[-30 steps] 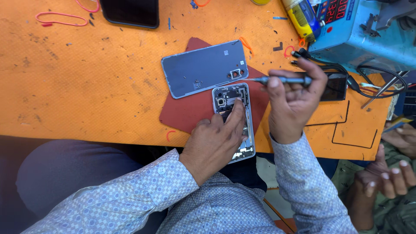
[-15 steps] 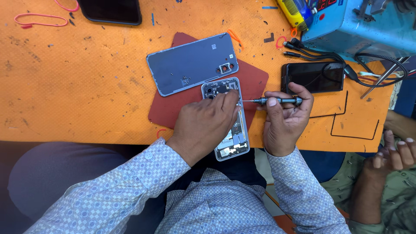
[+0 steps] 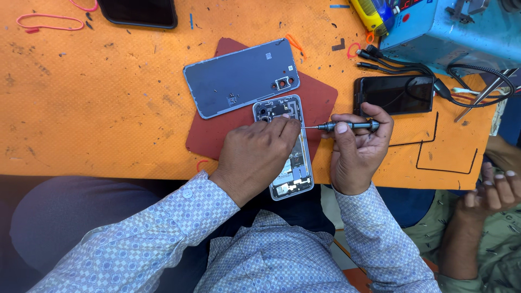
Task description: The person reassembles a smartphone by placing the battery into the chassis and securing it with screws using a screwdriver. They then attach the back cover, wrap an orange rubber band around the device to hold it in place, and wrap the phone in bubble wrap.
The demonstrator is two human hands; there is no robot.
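Left hand [image 3: 255, 157] flat on the opened phone [image 3: 286, 149], pinning it on the red mat [image 3: 320, 100]; right hand [image 3: 355, 152] at 3 o'clock, closed round a screwdriver [image 3: 347, 126], now lowered with tip at the frame's edge; back cover [image 3: 241, 77] at 12

Bare orange mat [image 3: 97, 125] lies open at nine o'clock of the left hand [image 3: 255, 157]; the grey phone back cover [image 3: 241, 77] blocks twelve o'clock, and a black phone [image 3: 394, 95] with tangled black cables [image 3: 401, 68] crowds two o'clock
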